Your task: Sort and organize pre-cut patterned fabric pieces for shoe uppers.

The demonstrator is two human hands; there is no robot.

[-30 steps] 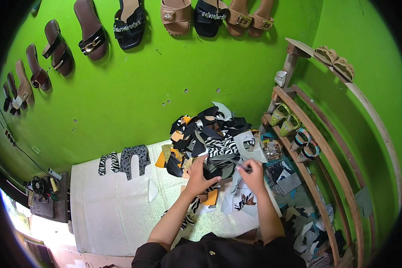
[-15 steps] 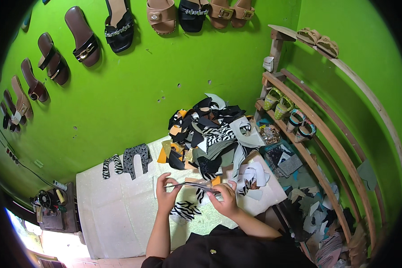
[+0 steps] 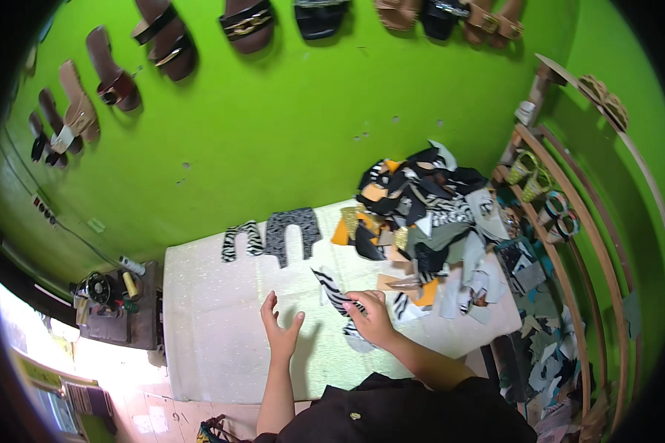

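My right hand [image 3: 374, 322] pinches a zebra-print scrap [image 3: 328, 283], black and white, which slants up and left above the table. Apart from it, my left hand [image 3: 280, 336] is raised over the table with fingers spread and nothing in them. Beneath my right hand lies another zebra-print piece [image 3: 351, 330], partly hidden by the hand. Farther back on the table are a small zebra-print arch-shaped piece [image 3: 253, 238] and a larger grey-and-black patterned arch-shaped piece [image 3: 279, 235], side by side.
A heap of mixed scraps [image 3: 421, 199] covers the back right of the white-covered table [image 3: 214, 325]. Wooden racks [image 3: 569, 244] with sandals stand at the right, with more scraps below. Sandals [image 3: 247, 26] hang along the green wall. A dark side table [image 3: 137, 317] holds a small fan.
My left hand has let go of the held piece and opened. My right hand keeps the zebra-print scrap, now turned to show its face. The view has swung left, shifting the scene rightward.
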